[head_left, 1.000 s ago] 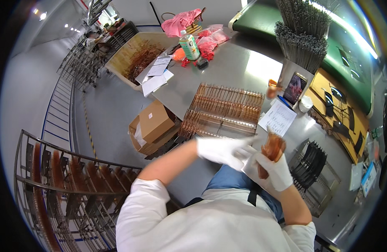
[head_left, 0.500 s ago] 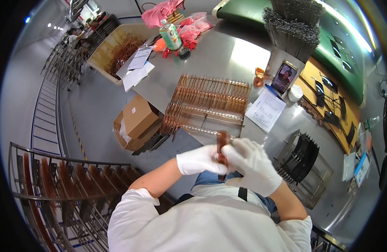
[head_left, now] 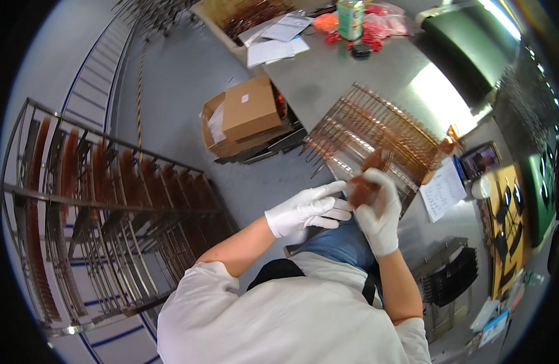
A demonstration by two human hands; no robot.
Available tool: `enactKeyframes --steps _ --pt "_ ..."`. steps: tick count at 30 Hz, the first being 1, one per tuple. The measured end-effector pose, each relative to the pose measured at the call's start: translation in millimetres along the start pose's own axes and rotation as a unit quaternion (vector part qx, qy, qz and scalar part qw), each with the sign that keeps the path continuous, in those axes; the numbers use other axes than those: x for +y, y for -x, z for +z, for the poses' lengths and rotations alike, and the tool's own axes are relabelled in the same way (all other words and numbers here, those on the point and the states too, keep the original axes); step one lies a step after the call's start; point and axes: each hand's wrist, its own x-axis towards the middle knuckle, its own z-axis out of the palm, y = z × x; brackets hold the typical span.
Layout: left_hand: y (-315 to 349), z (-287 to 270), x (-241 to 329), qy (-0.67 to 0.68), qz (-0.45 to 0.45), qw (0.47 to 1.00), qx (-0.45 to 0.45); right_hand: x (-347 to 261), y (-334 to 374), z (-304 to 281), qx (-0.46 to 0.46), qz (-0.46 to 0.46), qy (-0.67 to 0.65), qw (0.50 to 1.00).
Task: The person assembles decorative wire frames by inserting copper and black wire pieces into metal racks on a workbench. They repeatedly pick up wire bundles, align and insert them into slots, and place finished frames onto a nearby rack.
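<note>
My right hand point(head_left: 379, 212), in a white glove, is closed on a brown tinted lens point(head_left: 362, 193), blurred by motion. The lens has two rounded lobes, and part of it is covered by the fingers. Just left of it is my gloved left hand point(head_left: 310, 209), fingers stretched out and apart, the tips close to the lens; whether they touch it I cannot tell. Beyond both hands, a wire rack point(head_left: 382, 124) with rows of coppery prongs lies at the table's near left edge.
A tall rack point(head_left: 109, 206) of brown lenses stands to my left. An open cardboard box point(head_left: 252, 109) sits beside the metal table point(head_left: 304, 76). On the table are papers point(head_left: 442, 193), a phone point(head_left: 480, 161), a bottle point(head_left: 350, 21) and a holder of dark lenses point(head_left: 452, 276).
My view has turned left, bringing the tall rack further in. My left hand has let go of the brown lens and opened; my right hand now holds it, turned broadside.
</note>
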Motion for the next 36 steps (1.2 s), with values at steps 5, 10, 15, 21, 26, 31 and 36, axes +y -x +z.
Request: enactKeyframes --steps 5,10,15,21,26,31,36 --pt "12 -40 -32 -0.095 0.0 0.989 0.11 46 -39 17 0.014 0.013 0.073 0.997" --pt "-4 -57 -36 -0.097 0.071 0.976 0.18 57 -55 39 0.028 -0.081 0.281 0.956" --pt "-14 -56 -17 -0.126 0.103 0.973 0.165 40 -61 44 0.01 -0.137 0.444 0.885" --pt "-12 -57 -14 -0.132 0.094 0.971 0.177 36 -54 42 -0.006 -0.151 0.506 0.849" --pt "-5 -59 -20 -0.086 0.097 0.974 0.185 28 -37 27 -0.016 -0.133 0.518 0.845" --pt "4 -68 -24 -0.104 0.088 0.973 0.186 26 -28 8 -0.027 -0.161 0.531 0.831" --pt "17 -68 -14 -0.144 0.081 0.969 0.186 21 -20 -11 -0.042 -0.134 0.572 0.808"
